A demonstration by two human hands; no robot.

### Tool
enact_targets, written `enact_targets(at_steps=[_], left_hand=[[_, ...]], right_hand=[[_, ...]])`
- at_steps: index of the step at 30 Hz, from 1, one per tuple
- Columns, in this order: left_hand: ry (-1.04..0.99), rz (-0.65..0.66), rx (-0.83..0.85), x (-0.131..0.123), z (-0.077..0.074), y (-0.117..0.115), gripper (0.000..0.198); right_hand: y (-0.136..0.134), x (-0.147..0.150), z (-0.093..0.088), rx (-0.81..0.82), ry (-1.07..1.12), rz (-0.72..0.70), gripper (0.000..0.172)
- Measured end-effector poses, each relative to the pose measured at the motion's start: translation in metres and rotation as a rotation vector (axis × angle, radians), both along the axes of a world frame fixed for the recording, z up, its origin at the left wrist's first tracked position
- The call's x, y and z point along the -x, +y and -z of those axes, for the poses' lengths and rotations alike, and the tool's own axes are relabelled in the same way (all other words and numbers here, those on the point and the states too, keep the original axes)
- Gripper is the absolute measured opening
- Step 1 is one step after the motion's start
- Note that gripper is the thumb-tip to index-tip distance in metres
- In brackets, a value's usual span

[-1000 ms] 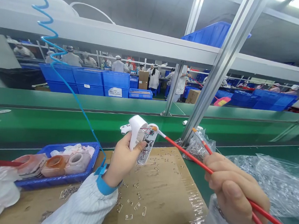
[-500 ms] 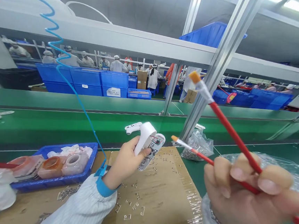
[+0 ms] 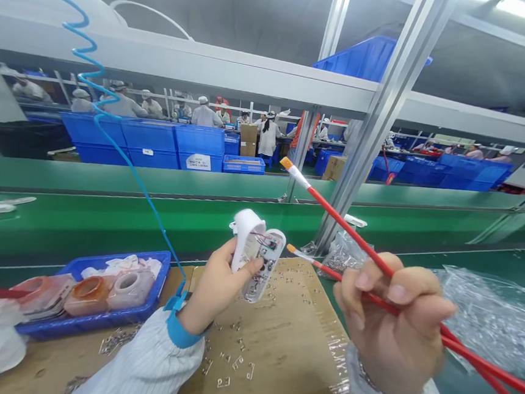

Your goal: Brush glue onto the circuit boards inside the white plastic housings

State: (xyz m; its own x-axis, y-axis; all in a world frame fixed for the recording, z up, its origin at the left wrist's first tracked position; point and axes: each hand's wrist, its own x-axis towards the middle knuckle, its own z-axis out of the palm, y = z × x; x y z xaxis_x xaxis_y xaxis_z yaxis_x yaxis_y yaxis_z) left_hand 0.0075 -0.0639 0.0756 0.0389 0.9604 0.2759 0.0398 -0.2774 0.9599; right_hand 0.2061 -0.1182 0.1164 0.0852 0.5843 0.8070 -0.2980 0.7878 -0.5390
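My left hand is closed on a white plastic device housing, its thumb pressed on the circuit board inside. Thin red wires show near the top of the board. In my right hand are two red-handled paintbrushes, held between the fingers. The upper brush has a wide flat orange tip; the lower brush has a smaller one that points toward the board, apart from it. Below both hands lies a cardboard sheet with small metal clips scattered over it.
At left a blue tray holds several jars, one an orange-stained jar. A coiled blue cord runs down to my left wristband. Plastic bags with metal parts lie behind the cardboard, near a metal post. People work beyond the green conveyor.
My right hand has moved left, bringing both brush tips closer to the housing, and the wide tip is lower. My left hand has turned the housing slightly.
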Motion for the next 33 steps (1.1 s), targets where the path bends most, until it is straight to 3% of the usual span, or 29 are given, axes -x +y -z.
enact_targets(at_steps=[5,9,14,26,33], left_hand=[[-0.429,0.034,0.214,-0.001,-0.006,0.005,0.042],[-0.571,0.016,0.261,0.000,-0.012,0.008,0.039],[-0.611,-0.045,0.263,0.002,-0.012,0.010,0.039],[-0.596,-0.099,0.184,0.001,-0.009,0.011,0.045],[-0.572,-0.134,0.184,-0.002,-0.006,0.016,0.045]], right_hand=[[-0.016,-0.012,0.001,-0.189,-0.194,0.176,0.038],[-0.017,-0.013,0.014,-0.124,-0.448,0.226,0.031],[-0.014,-0.003,0.017,-0.120,-0.615,0.200,0.026],[-0.012,0.012,0.010,-0.006,-0.652,0.338,0.033],[-0.005,0.007,0.008,0.084,-0.587,0.296,0.039]])
